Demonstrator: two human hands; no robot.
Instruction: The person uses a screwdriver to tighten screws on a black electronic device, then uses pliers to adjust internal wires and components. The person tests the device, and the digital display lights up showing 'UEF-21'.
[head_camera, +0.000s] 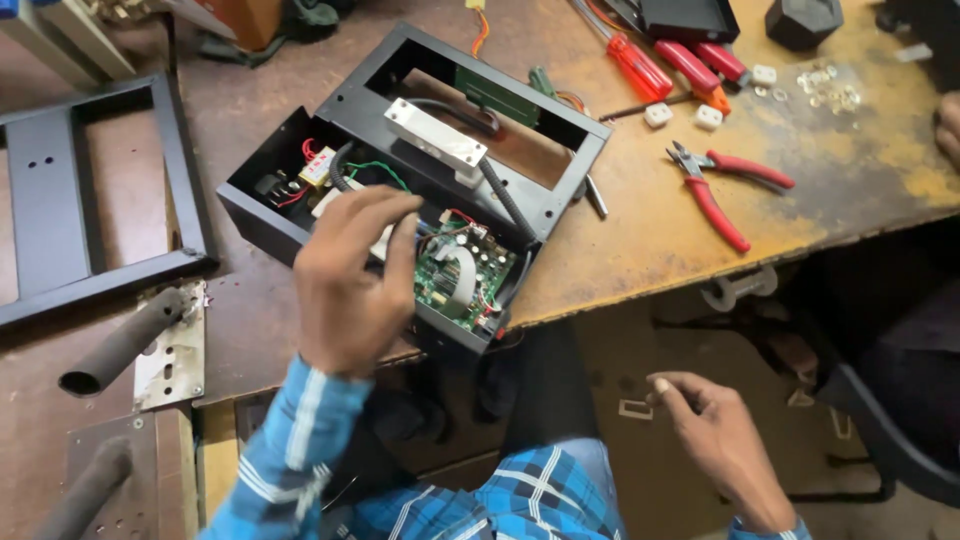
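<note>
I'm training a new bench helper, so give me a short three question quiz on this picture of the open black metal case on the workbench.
1. True or false: the left hand reaches into the open black metal case.
2. Which tool lies on the wooden bench to the right of the case? A) red-handled cutting pliers B) a steel hammer C) a yellow tape measure
3. Fill in: the right hand hangs below the bench edge, touching ____.

Key
1. True; its fingers sit beside the green circuit board.
2. A, the red-handled cutting pliers.
3. Nothing; it is empty.
</note>
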